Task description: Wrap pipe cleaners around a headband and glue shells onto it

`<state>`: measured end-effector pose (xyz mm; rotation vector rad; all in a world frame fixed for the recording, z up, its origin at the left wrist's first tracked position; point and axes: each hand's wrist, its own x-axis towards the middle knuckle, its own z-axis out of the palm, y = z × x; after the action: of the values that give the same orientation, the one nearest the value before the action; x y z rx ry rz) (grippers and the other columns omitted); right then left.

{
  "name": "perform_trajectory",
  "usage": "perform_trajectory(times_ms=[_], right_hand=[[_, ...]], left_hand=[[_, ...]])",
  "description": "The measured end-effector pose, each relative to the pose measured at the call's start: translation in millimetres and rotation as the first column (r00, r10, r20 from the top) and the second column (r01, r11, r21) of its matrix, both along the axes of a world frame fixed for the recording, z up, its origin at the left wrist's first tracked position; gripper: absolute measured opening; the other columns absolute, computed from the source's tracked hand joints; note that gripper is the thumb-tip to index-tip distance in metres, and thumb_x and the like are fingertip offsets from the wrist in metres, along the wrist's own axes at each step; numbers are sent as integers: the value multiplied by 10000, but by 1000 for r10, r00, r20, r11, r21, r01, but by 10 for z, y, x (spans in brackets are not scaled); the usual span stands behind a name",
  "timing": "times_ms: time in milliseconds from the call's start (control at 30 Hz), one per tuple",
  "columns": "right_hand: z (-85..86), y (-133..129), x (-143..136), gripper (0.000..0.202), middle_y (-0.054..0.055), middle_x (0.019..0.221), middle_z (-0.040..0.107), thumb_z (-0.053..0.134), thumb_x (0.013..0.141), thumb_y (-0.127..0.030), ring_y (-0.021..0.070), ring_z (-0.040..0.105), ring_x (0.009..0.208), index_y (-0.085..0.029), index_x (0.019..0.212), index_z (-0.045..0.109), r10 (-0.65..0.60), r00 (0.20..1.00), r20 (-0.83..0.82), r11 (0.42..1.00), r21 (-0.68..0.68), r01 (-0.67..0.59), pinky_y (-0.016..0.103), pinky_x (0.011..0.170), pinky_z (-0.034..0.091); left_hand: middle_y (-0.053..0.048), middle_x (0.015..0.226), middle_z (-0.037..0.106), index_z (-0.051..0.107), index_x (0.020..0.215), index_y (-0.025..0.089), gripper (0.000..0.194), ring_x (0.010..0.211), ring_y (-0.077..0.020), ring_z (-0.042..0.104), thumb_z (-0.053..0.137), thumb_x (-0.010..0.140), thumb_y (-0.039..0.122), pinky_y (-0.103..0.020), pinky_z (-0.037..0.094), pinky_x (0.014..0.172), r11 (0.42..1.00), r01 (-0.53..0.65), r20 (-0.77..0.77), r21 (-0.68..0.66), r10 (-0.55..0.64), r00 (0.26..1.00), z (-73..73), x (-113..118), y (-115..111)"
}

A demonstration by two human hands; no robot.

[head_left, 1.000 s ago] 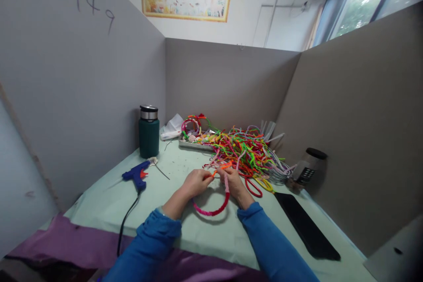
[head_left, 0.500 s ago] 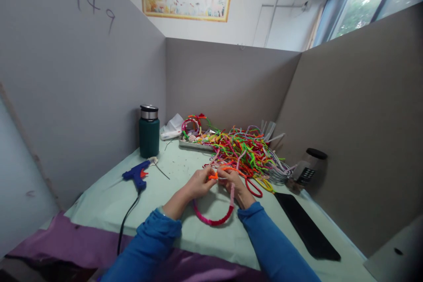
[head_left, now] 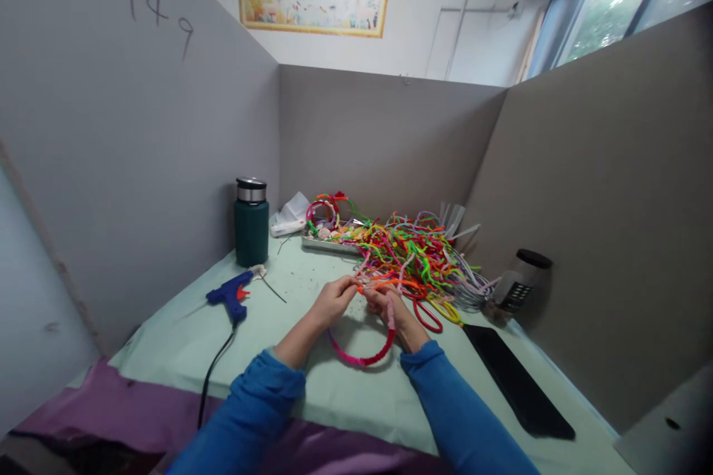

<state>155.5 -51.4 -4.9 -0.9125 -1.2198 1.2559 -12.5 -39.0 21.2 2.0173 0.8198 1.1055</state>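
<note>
Between my hands is a hoop (head_left: 365, 361) wrapped in fuzzy pipe cleaner, with pink, red and magenta stretches along its lower curve. My left hand (head_left: 336, 298) is closed on the upper left of the hoop, fingertips pinched at an orange wrapped part. My right hand (head_left: 393, 309) grips the hoop's upper right side, with an orange pipe cleaner (head_left: 390, 284) running out by its fingers. The fingertips of both hands almost meet, and they hide part of the hoop's top.
A heap of coloured pipe cleaners (head_left: 412, 245) lies behind my hands, beside a metal tray (head_left: 330, 243). At left are a blue glue gun (head_left: 227, 295) and a green bottle (head_left: 251, 226). Scissors (head_left: 445, 309), a black flat piece (head_left: 518, 382) and a jar (head_left: 515, 286) lie right.
My left hand has turned slightly and moved up, its fingertips now covering most of the orange part. The hoop's lower curve has risen a little. My right hand stays almost in place.
</note>
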Motion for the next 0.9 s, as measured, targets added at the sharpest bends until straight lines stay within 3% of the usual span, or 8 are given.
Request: perform_trajectory(times_ms=[133, 300, 467, 633, 800, 900], right_hand=[[9, 4, -13, 359, -61, 508, 396, 759, 577, -418, 73, 336, 453, -188, 579, 483, -47, 998, -31, 998, -32, 46, 227, 441, 271], [41, -20, -20, 468, -84, 455, 276, 727, 615, -444, 58, 237, 416, -207, 491, 343, 4, 998, -56, 1000, -14, -5, 233, 408, 166], [47, -19, -25, 440, -84, 467, 288, 736, 605, -457, 57, 232, 424, -197, 516, 393, -35, 998, -58, 999, -5, 35, 234, 421, 161], [4, 12, -34, 412, -83, 466, 314, 772, 551, -462, 60, 253, 431, -183, 534, 469, -154, 987, -49, 988, -9, 154, 236, 435, 161], [13, 7, -33, 344, -45, 538, 445, 770, 555, -461, 80, 333, 475, -171, 630, 602, -237, 971, 10, 970, 57, 236, 240, 454, 222], [3, 15, -21, 354, -60, 493, 396, 756, 569, -467, 74, 301, 457, -171, 565, 563, -232, 972, 31, 971, 61, 230, 240, 447, 194]], left_hand=[[-17, 732, 604, 622, 912, 143, 303, 713, -145, 524, 412, 837, 348, -231, 406, 651, 999, -26, 24, -41, 27, 999, -42, 5, 68], [-4, 699, 595, 636, 905, 152, 277, 668, -137, 504, 407, 838, 293, -225, 383, 623, 994, -95, -71, -51, 91, 993, -31, -8, 71], [-13, 711, 618, 644, 841, 166, 257, 677, -140, 525, 399, 852, 241, -227, 365, 632, 989, -139, -204, 43, 145, 968, -10, -11, 22], [-32, 774, 659, 654, 845, 180, 252, 718, -160, 558, 407, 853, 224, -236, 359, 648, 982, -167, -279, 92, 187, 942, -5, -11, 23], [-35, 790, 675, 661, 832, 181, 257, 726, -157, 571, 406, 844, 204, -232, 352, 645, 986, -129, -354, 105, 159, 922, -9, -17, 24], [-27, 773, 667, 663, 816, 183, 262, 711, -145, 561, 405, 847, 215, -227, 339, 627, 986, -89, -399, 143, 139, 906, -23, -25, 14]])
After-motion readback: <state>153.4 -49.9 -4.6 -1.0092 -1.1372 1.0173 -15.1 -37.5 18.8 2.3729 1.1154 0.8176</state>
